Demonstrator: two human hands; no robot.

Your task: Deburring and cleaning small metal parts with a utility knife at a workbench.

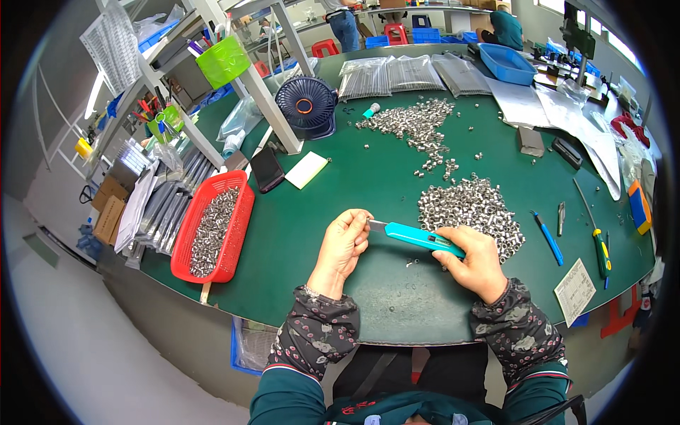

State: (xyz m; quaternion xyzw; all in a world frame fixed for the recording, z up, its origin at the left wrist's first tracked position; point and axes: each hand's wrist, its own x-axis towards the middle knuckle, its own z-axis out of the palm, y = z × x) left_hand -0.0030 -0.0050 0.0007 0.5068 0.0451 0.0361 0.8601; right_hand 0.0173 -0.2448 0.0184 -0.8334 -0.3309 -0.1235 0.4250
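hands meet mid-table: i see my right hand (476, 261) gripping the teal utility knife (423, 239), its blade tip at a small part pinched steady in my left hand (345, 241).

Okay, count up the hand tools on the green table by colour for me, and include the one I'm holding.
Teal utility knife, held in the right hand with its blade tip at the left hand: 1
Blue-handled tool: 1
Green-and-yellow-handled screwdriver: 1
Small plain metal tool: 1
Total: 4
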